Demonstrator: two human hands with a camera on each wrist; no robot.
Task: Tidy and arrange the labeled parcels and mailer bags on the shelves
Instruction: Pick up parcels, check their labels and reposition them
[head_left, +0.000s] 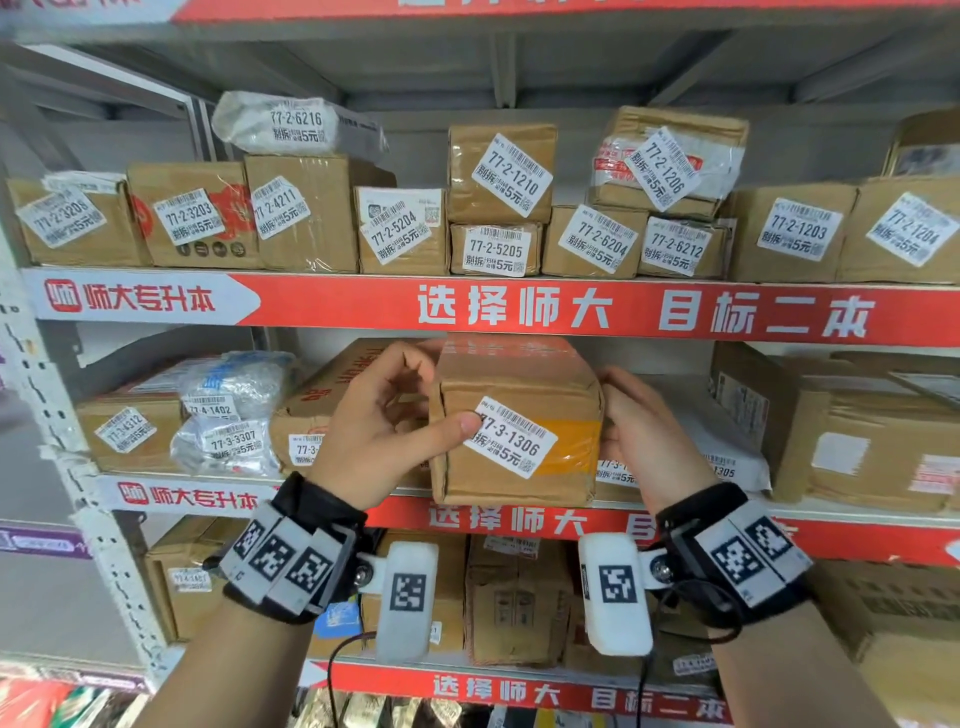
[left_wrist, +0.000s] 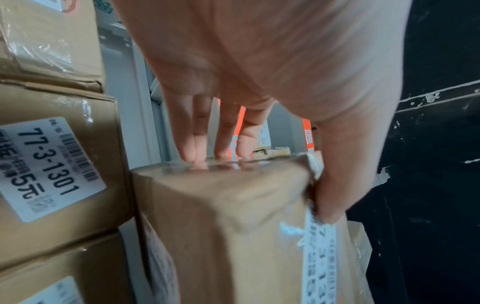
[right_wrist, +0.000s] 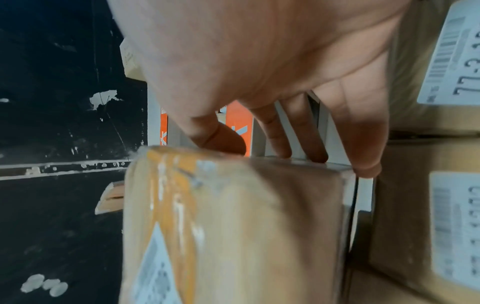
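Observation:
A brown cardboard parcel with a white label reading 77-3-1306 stands at the front edge of the middle shelf. My left hand grips its left upper corner, with the thumb pressed on the label and the fingers over the top. My right hand holds the parcel's right side. In the left wrist view my left hand reaches over the parcel. In the right wrist view my right hand has its thumb and fingers on the parcel, which carries orange tape.
A box labelled 77-3-1301 stands close on the parcel's left. A white mailer bag lies to its right, beside large boxes. Plastic-wrapped bags sit at the left. The upper shelf holds several labelled parcels.

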